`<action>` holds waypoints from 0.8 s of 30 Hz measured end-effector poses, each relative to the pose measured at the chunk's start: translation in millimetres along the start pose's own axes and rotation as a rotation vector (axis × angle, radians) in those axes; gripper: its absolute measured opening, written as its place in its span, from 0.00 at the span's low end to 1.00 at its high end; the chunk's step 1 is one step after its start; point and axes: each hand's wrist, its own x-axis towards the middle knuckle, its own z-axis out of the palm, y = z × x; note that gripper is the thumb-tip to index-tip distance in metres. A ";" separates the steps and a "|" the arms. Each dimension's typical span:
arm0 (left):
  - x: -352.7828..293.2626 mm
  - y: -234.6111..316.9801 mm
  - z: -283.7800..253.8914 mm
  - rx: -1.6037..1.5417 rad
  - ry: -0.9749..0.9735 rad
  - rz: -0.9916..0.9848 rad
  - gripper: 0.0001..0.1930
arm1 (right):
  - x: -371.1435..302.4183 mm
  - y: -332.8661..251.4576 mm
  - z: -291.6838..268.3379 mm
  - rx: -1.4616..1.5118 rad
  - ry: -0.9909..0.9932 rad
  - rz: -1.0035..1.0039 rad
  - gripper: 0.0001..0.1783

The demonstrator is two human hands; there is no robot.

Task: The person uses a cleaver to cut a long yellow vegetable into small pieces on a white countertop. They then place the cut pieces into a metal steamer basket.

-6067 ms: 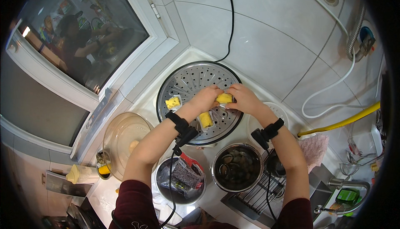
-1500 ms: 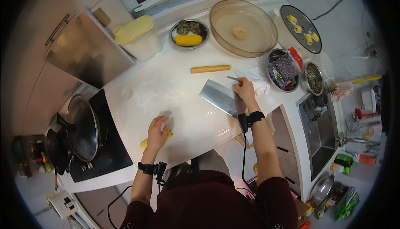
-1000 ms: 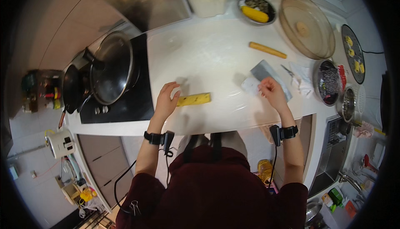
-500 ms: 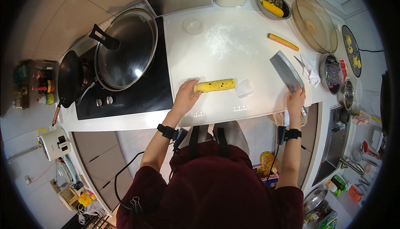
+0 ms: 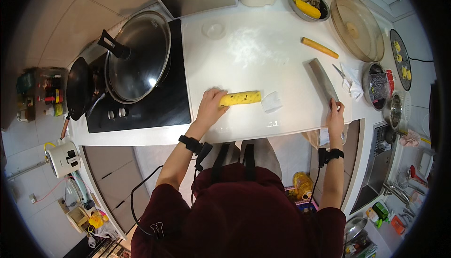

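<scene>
My left hand (image 5: 212,105) is closed round the left end of a yellow dough log (image 5: 240,98) with dark specks, which lies on the white work mat (image 5: 263,77). Its far end is beside a small clear plastic piece (image 5: 271,102), perhaps a dough scraper. Over at the right of the mat, my right hand (image 5: 335,113) grips the handle of a cleaver (image 5: 323,80). The cleaver's blade points away from me and is turned partly on edge, so only a narrow strip of it shows. The fingers hide most of the handle.
A wooden rolling pin (image 5: 319,47), scissors (image 5: 341,72) and a large clear bowl (image 5: 358,27) are beyond the cleaver. A metal bowl (image 5: 309,5) holds yellow dough. On the left, a lidded pan (image 5: 141,65) stands on the black cooktop (image 5: 155,112). Flour dusts the mat.
My right hand has taken hold of the cleaver and tipped its blade from nearly flat toward its edge, shifting slightly right. My left hand stays at the log's end, its fingers reaching farther over it.
</scene>
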 end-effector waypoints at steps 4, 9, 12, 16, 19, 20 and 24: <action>3.6 -8.6 0.4 -0.024 -0.016 0.054 0.26 | -41.7 -49.7 -33.7 0.071 0.130 -0.079 0.29; 6.6 -25.9 -1.8 -0.110 -0.078 0.152 0.27 | -141.0 -165.9 -49.2 0.438 -0.039 0.292 0.16; 8.4 -40.9 -1.9 -0.188 -0.099 0.202 0.29 | -171.9 -244.7 -24.8 0.429 0.062 -0.024 0.13; 9.0 -53.7 -1.8 -0.325 -0.168 0.197 0.30 | -189.8 -319.7 -1.6 0.573 -0.075 0.087 0.17; 12.1 -54.3 -0.3 -0.333 -0.162 0.188 0.29 | -193.7 -344.1 1.3 0.534 -0.140 0.127 0.20; 12.3 -53.1 0.4 -0.310 -0.163 0.173 0.29 | -194.4 -348.2 2.0 0.505 -0.144 0.129 0.20; 10.0 -45.3 4.1 -0.219 -0.077 0.200 0.27 | -197.5 -354.4 5.6 0.441 -0.138 0.123 0.20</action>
